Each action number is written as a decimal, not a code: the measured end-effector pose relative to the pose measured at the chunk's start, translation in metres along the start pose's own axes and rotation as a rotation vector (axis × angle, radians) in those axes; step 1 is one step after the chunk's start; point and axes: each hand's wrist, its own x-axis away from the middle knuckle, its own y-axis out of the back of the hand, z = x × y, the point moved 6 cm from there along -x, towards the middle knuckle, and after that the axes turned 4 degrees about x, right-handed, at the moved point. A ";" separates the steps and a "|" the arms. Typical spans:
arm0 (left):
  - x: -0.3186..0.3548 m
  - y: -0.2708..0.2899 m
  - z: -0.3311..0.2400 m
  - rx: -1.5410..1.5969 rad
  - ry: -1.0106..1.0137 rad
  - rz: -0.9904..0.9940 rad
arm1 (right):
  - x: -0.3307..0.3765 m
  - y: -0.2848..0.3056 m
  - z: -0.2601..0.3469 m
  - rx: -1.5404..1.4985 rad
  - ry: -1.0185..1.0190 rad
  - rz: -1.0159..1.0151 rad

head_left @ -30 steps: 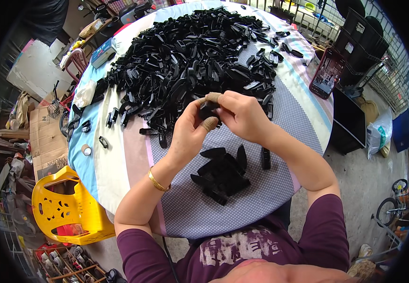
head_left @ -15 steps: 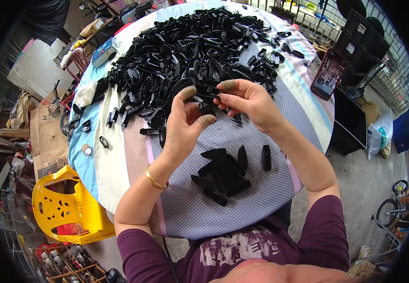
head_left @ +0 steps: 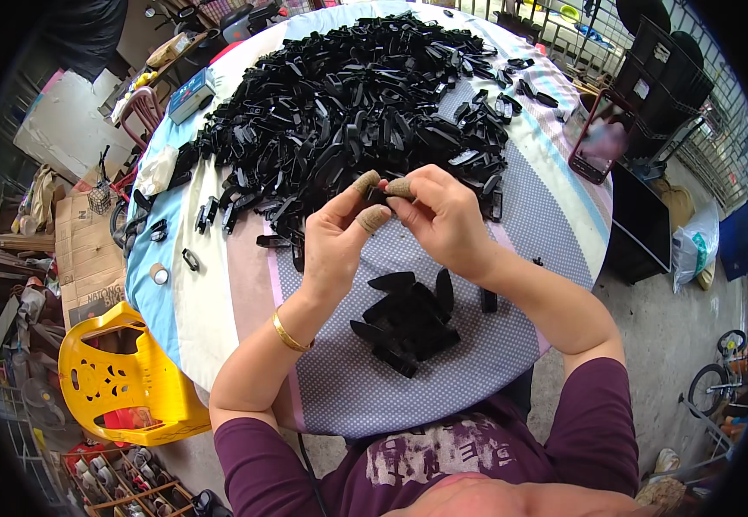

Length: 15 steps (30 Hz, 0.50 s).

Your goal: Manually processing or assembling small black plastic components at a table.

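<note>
Above the table's middle, my left hand point(head_left: 336, 237) and my right hand point(head_left: 446, 222) meet at the fingertips. Between them is a small black plastic part point(head_left: 377, 197), mostly hidden by the fingers, so its exact shape cannot be made out. Tan coverings wrap the thumb and index finger of the left hand and the right index finger. Just beyond the hands lies a large heap of black plastic pieces point(head_left: 331, 112), many long and narrow. Closer to me sits a small pile of black pieces point(head_left: 408, 323), some with pointed blade-like ends. My right forearm partly covers a single black piece point(head_left: 489, 301).
A patterned cloth covers the round table point(head_left: 357, 396). A phone point(head_left: 602, 138) stands upright at its right edge, near black crates point(head_left: 663, 86). At left are a tape roll point(head_left: 158, 273), a blue box point(head_left: 190, 96) and a yellow plastic chair point(head_left: 124, 379).
My right hand has come down toward me and closed in against the left fingertips. The left fingers have drawn together around the black part. The phone's screen picture has changed.
</note>
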 end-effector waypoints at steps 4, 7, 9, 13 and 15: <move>-0.003 0.007 0.004 0.172 0.066 -0.008 | 0.001 -0.004 -0.004 -0.042 -0.118 0.041; -0.004 0.009 0.000 0.167 0.050 0.077 | 0.003 -0.021 -0.022 -0.128 -0.316 0.422; -0.004 0.006 -0.006 0.107 0.006 0.137 | 0.005 -0.021 -0.019 -0.204 -0.338 0.408; -0.002 0.004 -0.011 0.035 -0.012 0.177 | 0.006 -0.016 -0.008 -0.187 -0.305 0.330; -0.004 0.005 -0.011 0.046 -0.003 0.181 | 0.009 -0.018 -0.011 -0.168 -0.325 0.343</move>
